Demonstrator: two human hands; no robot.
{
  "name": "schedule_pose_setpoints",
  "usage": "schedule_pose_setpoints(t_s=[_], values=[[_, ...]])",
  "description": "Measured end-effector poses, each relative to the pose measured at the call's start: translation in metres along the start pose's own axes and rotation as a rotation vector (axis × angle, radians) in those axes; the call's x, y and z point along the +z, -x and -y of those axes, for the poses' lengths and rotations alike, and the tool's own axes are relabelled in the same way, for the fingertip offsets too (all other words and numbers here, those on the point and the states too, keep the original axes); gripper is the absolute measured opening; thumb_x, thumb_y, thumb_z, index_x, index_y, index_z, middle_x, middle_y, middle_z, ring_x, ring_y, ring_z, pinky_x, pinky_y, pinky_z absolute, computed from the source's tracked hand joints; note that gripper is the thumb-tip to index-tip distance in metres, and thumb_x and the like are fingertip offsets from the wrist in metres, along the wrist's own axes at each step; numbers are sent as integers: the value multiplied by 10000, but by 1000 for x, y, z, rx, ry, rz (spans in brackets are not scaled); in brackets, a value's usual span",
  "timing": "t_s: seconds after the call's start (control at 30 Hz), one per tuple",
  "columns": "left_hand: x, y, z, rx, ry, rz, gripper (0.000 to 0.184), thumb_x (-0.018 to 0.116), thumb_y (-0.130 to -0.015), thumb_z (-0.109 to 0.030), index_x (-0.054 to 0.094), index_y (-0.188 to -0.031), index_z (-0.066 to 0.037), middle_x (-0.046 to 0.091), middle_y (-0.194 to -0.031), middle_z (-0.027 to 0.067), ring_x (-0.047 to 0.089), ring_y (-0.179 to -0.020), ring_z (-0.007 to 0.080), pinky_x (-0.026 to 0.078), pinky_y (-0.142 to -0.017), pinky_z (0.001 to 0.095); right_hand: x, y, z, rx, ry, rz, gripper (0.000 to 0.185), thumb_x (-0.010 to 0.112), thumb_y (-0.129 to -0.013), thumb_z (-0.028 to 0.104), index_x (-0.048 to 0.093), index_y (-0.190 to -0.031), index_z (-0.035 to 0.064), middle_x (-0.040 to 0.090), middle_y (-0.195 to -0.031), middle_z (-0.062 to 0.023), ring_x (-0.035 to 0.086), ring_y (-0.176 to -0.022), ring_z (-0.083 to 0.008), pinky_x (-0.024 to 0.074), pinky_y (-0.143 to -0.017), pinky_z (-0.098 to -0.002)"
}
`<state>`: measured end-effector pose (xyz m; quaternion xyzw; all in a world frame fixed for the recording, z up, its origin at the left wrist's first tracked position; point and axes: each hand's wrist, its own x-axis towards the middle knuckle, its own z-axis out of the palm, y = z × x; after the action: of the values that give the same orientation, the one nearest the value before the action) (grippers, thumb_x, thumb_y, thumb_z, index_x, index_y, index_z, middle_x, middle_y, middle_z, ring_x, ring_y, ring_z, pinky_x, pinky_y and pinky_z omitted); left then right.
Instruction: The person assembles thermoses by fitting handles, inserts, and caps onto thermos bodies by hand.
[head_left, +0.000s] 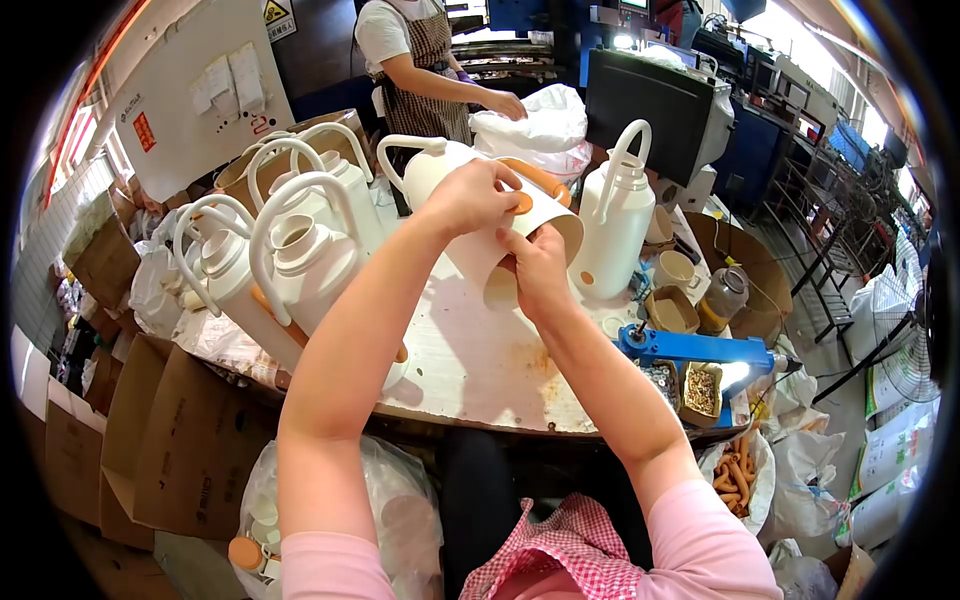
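Note:
A white flask body (433, 170) with a curved white handle lies tilted on its side above the table, its open bottom end toward the right. My left hand (478, 197) pinches a small round orange piece (523, 203) against its side. My right hand (540, 268) grips the lower rim of the flask body, thumb up, the other fingers partly hidden. An orange handle (537, 180) lies along the far side of the body. Upright to the right stands another white flask body (612, 230) with a hole near its base.
Several white flask bodies (305, 255) stand at the left of the table (480, 365). A blue tool (700, 347) and small parts boxes (700, 390) lie at the right. Behind, a co-worker (415, 70) reaches to a white bag (540, 125). Cardboard boxes (190, 440) stand lower left.

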<state>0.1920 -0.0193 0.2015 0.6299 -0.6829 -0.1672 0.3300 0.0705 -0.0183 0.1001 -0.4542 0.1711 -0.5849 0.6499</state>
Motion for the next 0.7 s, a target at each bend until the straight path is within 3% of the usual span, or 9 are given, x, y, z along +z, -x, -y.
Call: schedule_pose_setpoints(t_s=[0.07, 0.2, 0.27, 0.4, 0.7], values=[[6, 8, -9, 105, -184, -28, 283, 731, -822, -159, 738, -1079, -40, 704, -989, 92, 645, -801, 163, 531, -731, 310, 0, 1, 3, -2, -8, 0, 269, 634, -900, 53, 555, -1128, -68, 638, -1041, -113, 678, -898, -191, 607, -723, -343], [17, -1, 12, 160, -77, -54, 247, 721, -829, -128, 735, -1050, -16, 711, -985, 84, 645, -787, 149, 533, -735, 294, -7, -5, -6, 10, 23, -18, 257, 643, -893, 59, 567, -1109, -59, 641, -1023, -105, 673, -872, -179, 599, -708, -330], [17, -14, 28, 107, 329, -62, 197, 729, -841, -116, 738, -993, 9, 713, -917, 68, 633, -733, 128, 534, -690, 279, -5, -6, 0, 3, 31, -8, 248, 641, -892, 53, 571, -1107, -50, 640, -1015, -94, 663, -855, -163, 587, -687, -318], [-6, -24, 19, -94, 393, -13, 177, 728, -868, -122, 745, -971, 20, 705, -807, 63, 639, -690, 102, 542, -619, 253, -6, -12, 2, -9, -6, -3, 245, 634, -888, 41, 578, -1115, -32, 633, -994, -65, 636, -813, -127, 548, -640, -288], [-4, -34, 9, -116, 210, 67, 161, 738, -854, -101, 771, -963, 12, 711, -791, 71, 654, -662, 116, 560, -606, 254, -7, -13, 3, 12, 31, 4, 268, 622, -896, 38, 578, -1153, -22, 633, -994, -57, 634, -808, -131, 546, -647, -291]])
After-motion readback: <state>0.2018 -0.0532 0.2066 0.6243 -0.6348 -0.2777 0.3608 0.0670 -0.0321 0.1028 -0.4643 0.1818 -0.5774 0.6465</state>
